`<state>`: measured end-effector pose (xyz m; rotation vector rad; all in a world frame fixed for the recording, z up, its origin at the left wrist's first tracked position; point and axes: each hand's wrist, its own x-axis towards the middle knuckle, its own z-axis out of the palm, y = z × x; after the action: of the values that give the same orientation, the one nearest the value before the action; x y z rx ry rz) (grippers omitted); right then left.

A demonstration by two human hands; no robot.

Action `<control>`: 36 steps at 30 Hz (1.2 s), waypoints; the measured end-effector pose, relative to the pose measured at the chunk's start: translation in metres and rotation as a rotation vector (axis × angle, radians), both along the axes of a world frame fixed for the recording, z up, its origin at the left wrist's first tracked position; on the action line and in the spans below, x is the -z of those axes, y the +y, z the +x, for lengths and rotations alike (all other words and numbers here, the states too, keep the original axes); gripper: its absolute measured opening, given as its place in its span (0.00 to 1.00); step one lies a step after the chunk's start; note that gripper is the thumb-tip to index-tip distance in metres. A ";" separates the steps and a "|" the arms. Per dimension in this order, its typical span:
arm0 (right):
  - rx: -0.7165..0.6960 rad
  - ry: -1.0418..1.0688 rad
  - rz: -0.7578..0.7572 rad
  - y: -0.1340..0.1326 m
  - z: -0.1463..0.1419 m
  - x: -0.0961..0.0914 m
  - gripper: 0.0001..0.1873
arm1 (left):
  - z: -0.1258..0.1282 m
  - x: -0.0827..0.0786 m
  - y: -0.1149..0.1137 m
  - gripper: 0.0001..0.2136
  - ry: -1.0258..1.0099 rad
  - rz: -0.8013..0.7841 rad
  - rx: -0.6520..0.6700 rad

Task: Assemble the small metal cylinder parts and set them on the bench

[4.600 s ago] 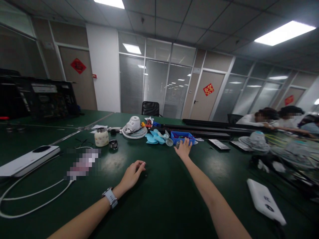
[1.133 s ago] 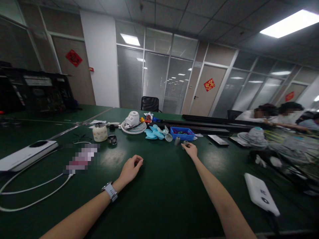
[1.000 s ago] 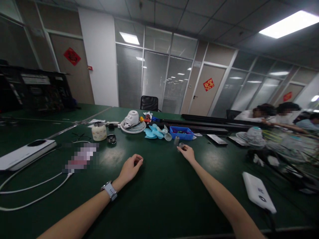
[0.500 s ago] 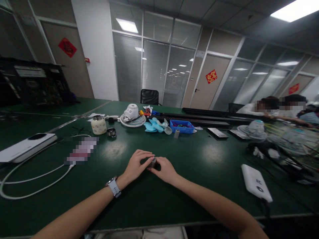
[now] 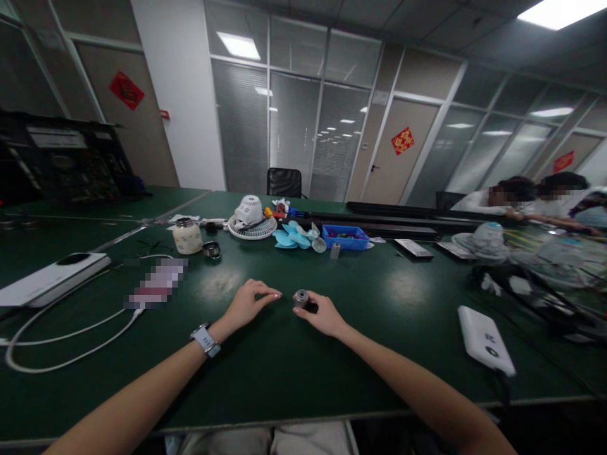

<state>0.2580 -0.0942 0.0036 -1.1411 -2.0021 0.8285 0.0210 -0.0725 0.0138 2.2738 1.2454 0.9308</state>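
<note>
Right hand (image 5: 326,317): thumb and fingers closed on a small grey metal cylinder (image 5: 300,300), upright, ringed top facing up; this cylinder is the clock's centre, twelve at the far side of the green table (image 5: 303,379).
Left hand (image 5: 245,306): at nine o'clock, near the cylinder but apart from it; thumb and forefinger tips nearly meeting, whether on something tiny cannot be told. Watch (image 5: 205,340) on its wrist.
Second metal cylinder (image 5: 335,251): one o'clock, upright, just in front of a blue tray (image 5: 353,244) of small mixed items.
Light-blue fan blades (image 5: 290,236): twelve o'clock.
White fan housing (image 5: 249,212), on a round grille (image 5: 253,231): eleven o'clock.
Patterned cream jar (image 5: 187,238) and dark cap (image 5: 212,251), side by side: ten o'clock.
White power bank (image 5: 484,338): between three and four o'clock, well apart.
</note>
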 end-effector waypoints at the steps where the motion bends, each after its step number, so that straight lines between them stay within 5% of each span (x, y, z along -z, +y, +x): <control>1: 0.005 0.021 -0.024 0.002 0.005 0.000 0.19 | -0.003 0.003 0.002 0.13 0.044 -0.041 0.033; 5: 0.032 0.024 -0.057 0.006 0.015 -0.003 0.20 | -0.005 0.008 0.006 0.13 0.120 -0.117 0.119; 10: 0.022 -0.070 0.027 0.007 0.019 -0.005 0.23 | -0.002 0.010 0.006 0.16 0.106 -0.133 0.069; 14: 0.077 -0.132 0.090 0.036 0.047 0.003 0.23 | -0.002 0.011 0.006 0.19 0.039 -0.155 0.011; 23: 0.695 -0.479 0.033 0.165 0.148 0.001 0.21 | -0.001 0.010 0.005 0.20 0.017 -0.178 -0.044; 26: 0.851 -0.511 0.082 0.170 0.145 0.000 0.30 | -0.002 0.009 0.004 0.21 -0.016 -0.178 -0.062; 29: 1.036 -0.366 0.395 0.146 0.116 0.004 0.41 | -0.002 0.010 0.005 0.20 -0.059 -0.164 -0.090; 32: 0.859 -0.299 0.630 0.102 0.068 0.005 0.33 | -0.001 0.013 0.007 0.18 -0.091 -0.158 -0.116; 36: 0.262 -0.422 0.515 0.043 0.002 0.001 0.22 | -0.001 0.016 0.009 0.14 -0.116 -0.162 -0.131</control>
<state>0.2602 -0.0514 0.0024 -1.2921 -2.1512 -0.0781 0.0202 -0.0630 -0.0019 2.0048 1.3791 0.9558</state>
